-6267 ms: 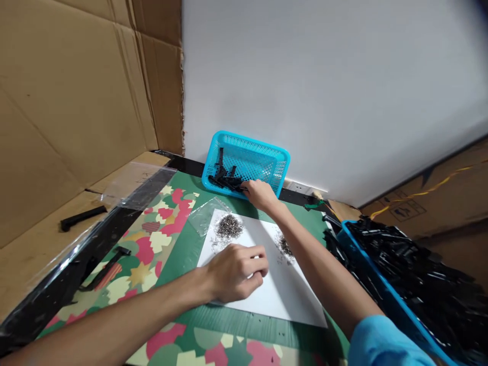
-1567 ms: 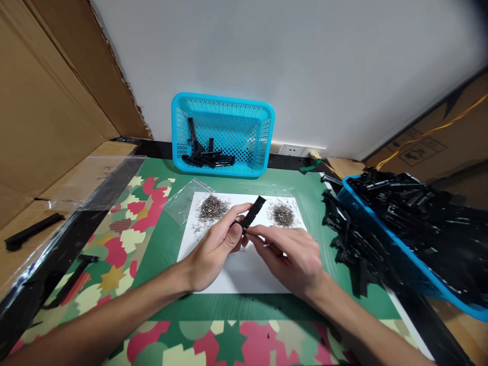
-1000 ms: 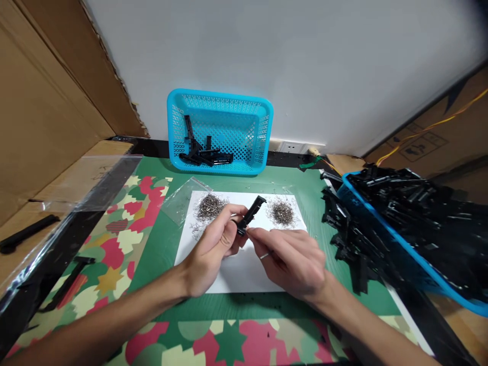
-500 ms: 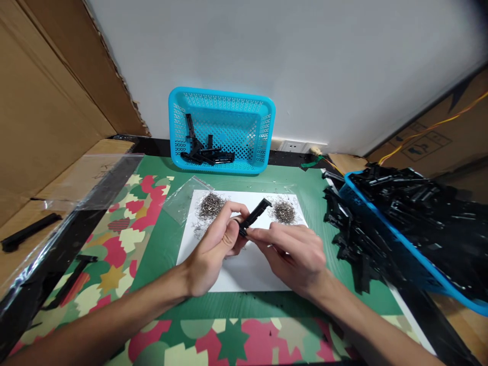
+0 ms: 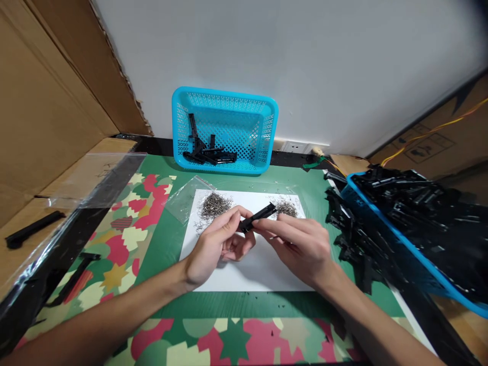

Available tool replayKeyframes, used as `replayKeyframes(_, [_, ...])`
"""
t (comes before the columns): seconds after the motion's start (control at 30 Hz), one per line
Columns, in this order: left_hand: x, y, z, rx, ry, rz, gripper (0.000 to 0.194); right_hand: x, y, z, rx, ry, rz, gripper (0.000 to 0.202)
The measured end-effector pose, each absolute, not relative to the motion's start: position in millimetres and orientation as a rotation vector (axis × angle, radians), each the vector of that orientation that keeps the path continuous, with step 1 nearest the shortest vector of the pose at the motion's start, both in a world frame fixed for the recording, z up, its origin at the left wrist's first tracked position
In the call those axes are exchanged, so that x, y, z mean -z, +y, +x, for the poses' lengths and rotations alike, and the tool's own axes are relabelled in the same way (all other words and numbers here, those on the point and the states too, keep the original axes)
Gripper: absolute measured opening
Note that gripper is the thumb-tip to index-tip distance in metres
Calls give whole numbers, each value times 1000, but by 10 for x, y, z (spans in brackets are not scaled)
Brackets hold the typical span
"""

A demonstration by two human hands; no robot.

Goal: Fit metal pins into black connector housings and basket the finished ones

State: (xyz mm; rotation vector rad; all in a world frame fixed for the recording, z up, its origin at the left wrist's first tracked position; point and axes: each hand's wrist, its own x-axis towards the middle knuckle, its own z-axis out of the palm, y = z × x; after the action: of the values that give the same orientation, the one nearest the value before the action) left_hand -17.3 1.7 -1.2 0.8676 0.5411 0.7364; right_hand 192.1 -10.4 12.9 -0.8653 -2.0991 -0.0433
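Note:
A long, narrow black plastic part (image 5: 261,214) is held tilted above a white sheet of paper (image 5: 244,274). My left hand (image 5: 221,241) grips its lower left end between thumb and forefinger, with the other fingers curled beneath. At the part's near side, the fingertips of my right hand (image 5: 301,244) press against it; whether they also hold something small is hidden. Behind my left hand lies a pile of tiny metal pieces (image 5: 214,204), and a second pile of metal pieces (image 5: 286,208) is behind my right hand.
A blue basket (image 5: 224,94) with several black parts stands against the wall. At the right, a larger blue basket (image 5: 415,254) is heaped with black parts, and more black parts (image 5: 354,239) lie beside it. A clear plastic bag (image 5: 183,195) is left of the paper.
The black part has turned to a flatter angle and now shows its hollow side. My left fingers have shifted on its end, and my right hand has moved slightly right. The view has shifted slightly.

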Motion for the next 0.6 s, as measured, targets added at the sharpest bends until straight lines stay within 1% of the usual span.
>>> replayKeyframes(0.17, [-12, 44, -175, -733, 628, 1005, 39, -170, -93, 1953, 168, -2176, -861, 26])
replayKeyframes(0.3, [-47, 59, -199, -772, 769, 1181, 43, -165, -60, 1987, 191, -2167, -899, 20])
replayKeyframes(0.4, [-59, 68, -218, -834, 847, 1439, 36, -151, -26, 2019, 153, -2128, -926, 17])
replayKeyframes(0.6, [32, 93, -246, -1003, 942, 1889, 26, -131, -14, 2052, 136, -2136, -983, 20])
